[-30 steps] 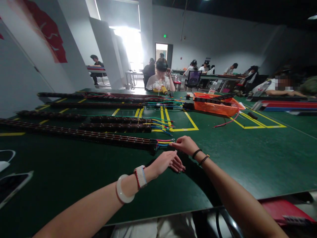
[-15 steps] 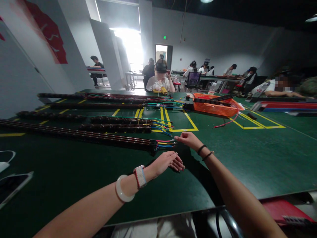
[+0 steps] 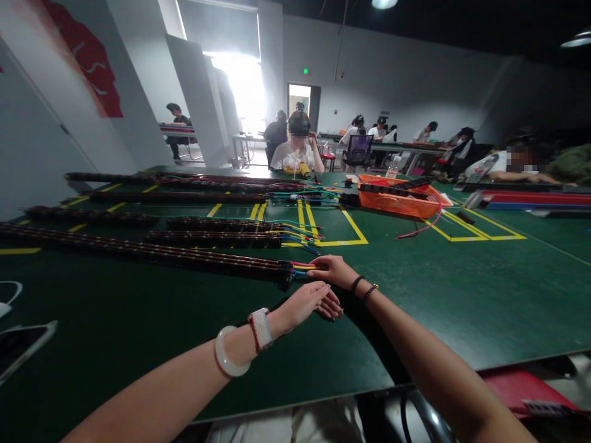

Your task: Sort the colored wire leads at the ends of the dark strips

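Observation:
A long dark cable chain (image 3: 207,257) lies across the left half of the green table. Pink, yellow and blue wires (image 3: 302,268) stick out of its right end. My right hand (image 3: 335,272), wearing dark bracelets, is closed over the tips of these wires and hides their ends. Just below it, my left hand (image 3: 313,300) hovers or rests with its fingers stretched out and loosely bent, holding nothing. A watch and a pale bangle circle that wrist. Behind the chain lie shorter dark bundles (image 3: 217,237) with several loose wire ends.
An orange basket (image 3: 397,204) with dark chain pieces and a pink wire stands back right. A phone (image 3: 25,347) lies at the left edge. Yellow tape (image 3: 355,224) marks the tabletop (image 3: 462,289). A co-worker (image 3: 298,147) sits across the table, near a yellow tool (image 3: 305,170).
My right hand has moved left and slightly down, from just above the wire tips onto them, and now covers them. My left hand has stayed where it was.

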### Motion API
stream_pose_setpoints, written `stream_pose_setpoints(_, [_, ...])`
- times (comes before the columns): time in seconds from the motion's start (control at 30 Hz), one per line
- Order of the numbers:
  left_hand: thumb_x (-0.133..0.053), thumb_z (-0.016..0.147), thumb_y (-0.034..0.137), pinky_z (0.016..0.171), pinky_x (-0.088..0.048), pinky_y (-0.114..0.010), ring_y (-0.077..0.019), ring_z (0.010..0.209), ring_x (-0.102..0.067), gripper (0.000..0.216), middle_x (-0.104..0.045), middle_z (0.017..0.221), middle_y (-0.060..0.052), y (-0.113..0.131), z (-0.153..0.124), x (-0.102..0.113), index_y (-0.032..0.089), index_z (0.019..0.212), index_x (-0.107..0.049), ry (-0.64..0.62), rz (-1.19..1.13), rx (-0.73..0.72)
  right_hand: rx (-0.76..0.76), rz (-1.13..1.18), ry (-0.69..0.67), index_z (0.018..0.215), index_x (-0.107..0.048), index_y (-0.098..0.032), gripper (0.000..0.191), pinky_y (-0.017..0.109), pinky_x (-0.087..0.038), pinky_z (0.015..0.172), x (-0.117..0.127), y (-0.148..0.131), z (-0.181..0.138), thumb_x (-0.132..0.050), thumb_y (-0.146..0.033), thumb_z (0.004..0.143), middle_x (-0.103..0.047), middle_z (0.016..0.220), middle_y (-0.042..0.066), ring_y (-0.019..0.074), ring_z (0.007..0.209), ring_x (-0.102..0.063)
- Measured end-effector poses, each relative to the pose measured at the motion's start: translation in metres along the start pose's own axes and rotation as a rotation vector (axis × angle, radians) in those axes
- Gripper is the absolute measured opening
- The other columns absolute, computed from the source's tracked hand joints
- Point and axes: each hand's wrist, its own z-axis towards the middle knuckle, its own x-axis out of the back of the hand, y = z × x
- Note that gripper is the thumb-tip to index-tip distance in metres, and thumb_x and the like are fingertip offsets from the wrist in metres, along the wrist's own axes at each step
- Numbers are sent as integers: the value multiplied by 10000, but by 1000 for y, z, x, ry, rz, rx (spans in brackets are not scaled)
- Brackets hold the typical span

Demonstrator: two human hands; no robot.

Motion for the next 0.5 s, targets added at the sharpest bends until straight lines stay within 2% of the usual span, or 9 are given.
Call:
stream_pose_setpoints(0.13, [-472, 836, 462, 708, -488, -344, -205, 717, -664, 369, -693, 826, -158, -2, 2, 1, 112, 812, -589, -12, -13, -1, 31, -57, 42, 828, -674, -166, 326, 242, -396, 647, -3, 0, 2, -679, -471, 713, -681, 775, 35, 137, 689, -596])
stream_pose_setpoints(0.27, [-478, 846, 453, 747, -484, -352, -208, 740, -661, 378, -687, 836, -165, -3, 4, 3, 96, 837, -602, 7, -96, 8, 104, -188, 102, 729, -656, -162, 252, 244, -367, 642, -4, -8, 1, -684, -413, 734, -662, 740, 34, 131, 688, -572])
stream_pose_setpoints(0.37, [-444, 874, 435, 810, -471, -366, -208, 783, -655, 385, -681, 855, -157, -1, 5, 4, 87, 889, -607, 43, -224, 34, 183, -311, 157, 700, -658, -181, 212, 275, -341, 703, -1, -14, -2, -647, -377, 779, -655, 734, 25, 136, 714, -562])
stream_pose_setpoints(0.5, [-412, 906, 377, 890, -445, -366, -188, 855, -641, 328, -675, 902, -129, 3, 4, 7, 107, 960, -588, 98, -510, 57, 302, -536, 201, 685, -651, -190, 173, 310, -310, 758, 3, -21, -6, -614, -311, 803, -632, 708, 19, 146, 723, -523])
